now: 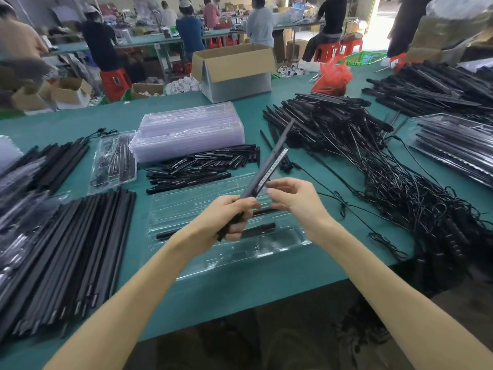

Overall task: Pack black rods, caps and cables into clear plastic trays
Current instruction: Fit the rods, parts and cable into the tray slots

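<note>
My left hand (234, 216) grips the lower end of two black rods (272, 162) that slant up and to the right above the table; one shows a white strip. My right hand (292, 200) is beside them, its fingertips pinching the rod with the white strip. Below my hands lies a clear plastic tray (280, 244) with two black rods (256, 231) in its grooves. Short black caps (202, 166) lie in a heap behind the tray. A tangle of black cables (416, 193) spreads to the right.
Long black rods (80, 236) are stacked at the left. Empty clear trays (186, 132) are piled behind the caps, beside a filled tray (114, 161). More rods (328, 116), filled trays (453, 148), a cardboard box (234, 73) and a red bag (333, 76) lie further back. People work at far tables.
</note>
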A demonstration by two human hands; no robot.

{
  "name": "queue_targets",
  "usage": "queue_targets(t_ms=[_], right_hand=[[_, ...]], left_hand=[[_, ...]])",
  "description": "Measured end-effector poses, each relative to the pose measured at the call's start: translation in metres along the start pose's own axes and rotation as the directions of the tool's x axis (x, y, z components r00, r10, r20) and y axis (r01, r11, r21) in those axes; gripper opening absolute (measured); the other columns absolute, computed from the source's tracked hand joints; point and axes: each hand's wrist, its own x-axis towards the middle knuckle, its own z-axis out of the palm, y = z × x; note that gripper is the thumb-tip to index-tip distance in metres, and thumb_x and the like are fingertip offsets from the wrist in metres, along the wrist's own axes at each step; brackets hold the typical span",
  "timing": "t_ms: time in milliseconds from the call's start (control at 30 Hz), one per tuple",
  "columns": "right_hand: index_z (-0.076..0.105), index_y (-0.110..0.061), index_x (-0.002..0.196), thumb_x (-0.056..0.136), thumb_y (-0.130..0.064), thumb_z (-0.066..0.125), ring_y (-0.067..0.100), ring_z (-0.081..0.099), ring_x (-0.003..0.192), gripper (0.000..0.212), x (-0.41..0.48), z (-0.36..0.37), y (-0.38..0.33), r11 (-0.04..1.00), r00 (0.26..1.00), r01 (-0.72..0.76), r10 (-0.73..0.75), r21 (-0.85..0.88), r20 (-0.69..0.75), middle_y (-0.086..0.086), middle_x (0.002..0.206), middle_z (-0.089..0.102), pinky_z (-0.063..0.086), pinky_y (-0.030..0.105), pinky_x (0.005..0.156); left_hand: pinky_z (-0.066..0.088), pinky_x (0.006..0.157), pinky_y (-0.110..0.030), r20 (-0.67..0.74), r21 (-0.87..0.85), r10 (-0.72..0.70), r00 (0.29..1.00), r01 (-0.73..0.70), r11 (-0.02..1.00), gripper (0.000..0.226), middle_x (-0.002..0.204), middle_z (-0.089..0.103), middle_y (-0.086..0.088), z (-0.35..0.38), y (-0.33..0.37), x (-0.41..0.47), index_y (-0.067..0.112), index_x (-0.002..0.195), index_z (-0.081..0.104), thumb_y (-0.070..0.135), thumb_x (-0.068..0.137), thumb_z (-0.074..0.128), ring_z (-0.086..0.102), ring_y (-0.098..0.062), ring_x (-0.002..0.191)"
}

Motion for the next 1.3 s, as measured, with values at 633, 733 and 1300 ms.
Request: queue_targets(t_ms=[633, 733, 1300], right_hand=[[0.056, -0.022, 0.093, 0.108, -0.023, 0.037, 0.015, 0.047, 0.061, 0.024, -0.015, 0.020, -0.016, 0.392, 0.936, 0.346, -0.205, -0.852, 0.286, -0.011, 0.072, 0.049, 0.037, 0.033, 0.063], [0.055, -0.018, 0.098, 0.109, -0.028, 0.033, 0.027, 0.051, 0.071, 0.026, -0.015, 0.024, -0.015, 0.327, 0.936, 0.351, -0.152, -0.878, 0.318, 0.001, 0.081, 0.050, 0.035, 0.035, 0.066], [0.056, -0.014, 0.094, 0.106, -0.045, 0.037, 0.028, 0.064, 0.079, 0.038, -0.022, 0.001, -0.001, 0.472, 0.948, 0.315, -0.109, -0.823, 0.301, 0.004, 0.092, 0.070, 0.053, 0.044, 0.076]], left_hand=[[0.060, 0.075, -0.036, -0.212, -0.316, 0.185, 0.960, -0.246, 0.916, 0.024, 0.106, 0.073, -0.015, -0.028, 0.007, -0.009, 0.004, 0.104, 0.064, 0.022, 0.104, 0.048, 0.072, -0.030, 0.098], [0.059, 0.089, -0.038, -0.222, -0.467, 0.179, 0.958, -0.266, 0.844, 0.019, 0.123, 0.066, -0.028, -0.014, 0.007, 0.000, -0.002, 0.110, 0.057, 0.010, 0.105, 0.043, 0.067, -0.037, 0.113], [0.052, 0.060, -0.031, -0.305, -0.350, 0.246, 0.920, -0.348, 0.869, 0.016, 0.068, 0.044, 0.003, 0.001, 0.019, 0.025, 0.002, 0.111, 0.052, 0.018, 0.107, 0.047, 0.041, -0.013, 0.052]])
